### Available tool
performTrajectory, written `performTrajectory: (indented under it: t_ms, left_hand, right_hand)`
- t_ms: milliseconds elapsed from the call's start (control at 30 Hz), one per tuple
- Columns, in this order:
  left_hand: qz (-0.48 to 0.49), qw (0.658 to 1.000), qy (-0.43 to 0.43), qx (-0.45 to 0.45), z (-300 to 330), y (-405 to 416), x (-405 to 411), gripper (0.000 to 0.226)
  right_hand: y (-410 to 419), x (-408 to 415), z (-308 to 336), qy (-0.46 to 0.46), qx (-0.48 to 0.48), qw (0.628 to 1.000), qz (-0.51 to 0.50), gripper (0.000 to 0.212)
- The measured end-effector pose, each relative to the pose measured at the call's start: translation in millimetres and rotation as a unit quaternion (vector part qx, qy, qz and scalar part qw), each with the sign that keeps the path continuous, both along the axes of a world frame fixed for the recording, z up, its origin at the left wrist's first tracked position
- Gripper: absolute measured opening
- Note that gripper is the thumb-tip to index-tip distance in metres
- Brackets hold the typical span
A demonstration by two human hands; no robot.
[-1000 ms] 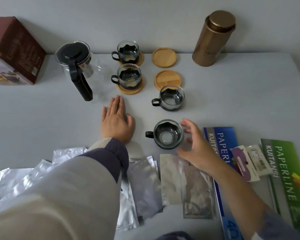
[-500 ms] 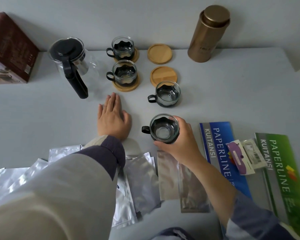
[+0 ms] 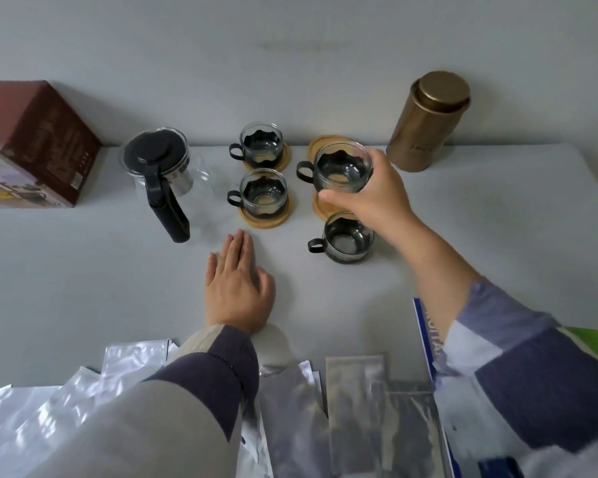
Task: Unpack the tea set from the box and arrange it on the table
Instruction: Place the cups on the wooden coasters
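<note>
Pale grey, the table (image 3: 83,270) runs back to a plain grey wall. At far left sits the brown box (image 3: 38,143); right of it stands the glass teapot (image 3: 159,174) with its black lid and handle. Four glass cups show. Two rest on wooden coasters (image 3: 266,219) in the middle, one stands bare on the table (image 3: 347,241), and the fourth cup (image 3: 342,169) is gripped by its rim in the right hand (image 3: 373,198), held over two more coasters that the hand partly hides. A gold canister (image 3: 425,122) stands far right. The left hand (image 3: 237,288) lies flat, fingers together, on the table. Silver foil pouches (image 3: 353,408) crowd the near edge.
</note>
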State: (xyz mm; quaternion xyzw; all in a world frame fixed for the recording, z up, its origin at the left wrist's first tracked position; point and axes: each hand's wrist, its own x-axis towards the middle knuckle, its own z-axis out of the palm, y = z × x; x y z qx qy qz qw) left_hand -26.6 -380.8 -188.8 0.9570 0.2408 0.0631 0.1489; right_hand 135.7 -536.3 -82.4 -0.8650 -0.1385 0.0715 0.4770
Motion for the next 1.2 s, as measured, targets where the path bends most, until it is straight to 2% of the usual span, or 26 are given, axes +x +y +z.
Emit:
performTrajectory:
  t_ms: [300,533,700,800,1000,1100,1200]
  left_hand:
    - [0.007,1.000,-0.003,0.000,-0.9,1.5,0.7,0.066]
    - [0.008,1.000,-0.002,-0.002,-0.8,1.4,0.9,0.066]
    - [0.009,1.000,-0.007,0.000,-1.6,1.8,1.7,0.065]
    - [0.012,1.000,-0.011,0.005,-1.6,1.4,1.6,0.066]
    - [0.012,1.000,-0.012,0.009,-0.9,0.0,1.4,0.066]
    - [0.014,1.000,-0.015,0.008,0.1,-1.1,1.0,0.066]
    - [0.013,1.000,-0.015,0.011,0.0,-1.8,0.2,0.066]
  right_hand:
    - [46.4,94.7,-48.8,0.065,-0.022,0.995,-0.075,0.094]
    - [55.3,114.8,-66.5,0.047,-0.045,0.995,-0.077,0.092]
    - [47.6,113.4,-59.1,0.072,-0.039,0.995,-0.057,0.118]
    - [35.7,103.4,-44.5,0.072,-0.026,0.996,-0.055,0.114]
    - [0.7,34.0,-23.1,0.082,-0.017,0.996,-0.004,0.082]
    - [-23.4,-6.5,-30.0,0.083,-0.044,0.995,0.029,0.094]
    - [-40.2,-36.0,-49.6,0.081,-0.044,0.996,0.017,0.109]
